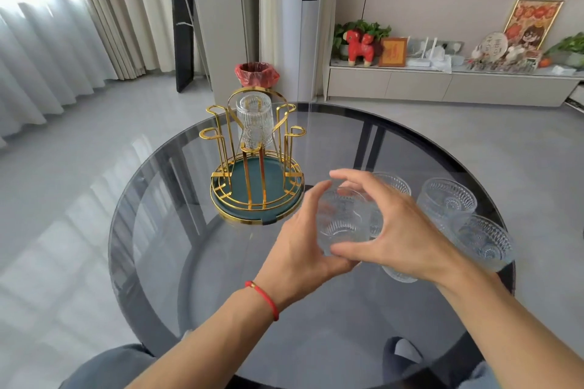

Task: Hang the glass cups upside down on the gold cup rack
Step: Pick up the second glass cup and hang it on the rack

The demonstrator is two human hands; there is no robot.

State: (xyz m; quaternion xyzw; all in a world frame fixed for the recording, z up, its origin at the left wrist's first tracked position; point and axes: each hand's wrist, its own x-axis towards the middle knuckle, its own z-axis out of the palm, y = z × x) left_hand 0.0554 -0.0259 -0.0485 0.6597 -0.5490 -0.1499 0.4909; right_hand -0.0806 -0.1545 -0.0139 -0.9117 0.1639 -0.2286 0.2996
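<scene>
Head view: both hands meet over the round smoked-glass counter [221,278], sharing one ribbed glass cup [343,221]. The left hand [303,249] cradles it from below and from the left side, fingers curled under its base; the right hand [401,230] closes on it from the right, thumb along the lower edge and fingers arched over the top. So each grip is closed on this same cup, which is lifted clear of the counter and tilted, its mouth apparently turned toward the camera.

Beyond the grip and to its left stands the gold cup rack [256,148] on its green tray. One glass cup already hangs there [254,123], mouth down, on a far peg; the remaining gold pegs look free. Just right of the grip, more ribbed cups wait upright on the counter, the nearest [447,202] and another [485,243] close by, with others partly hidden behind the hands.

The step in hand seems to be the second cup: picked up, being turned over. Next it needs the mouth brought fully downward, then carried forward and left to a free peg and lowered over it without knocking the hung cup.
</scene>
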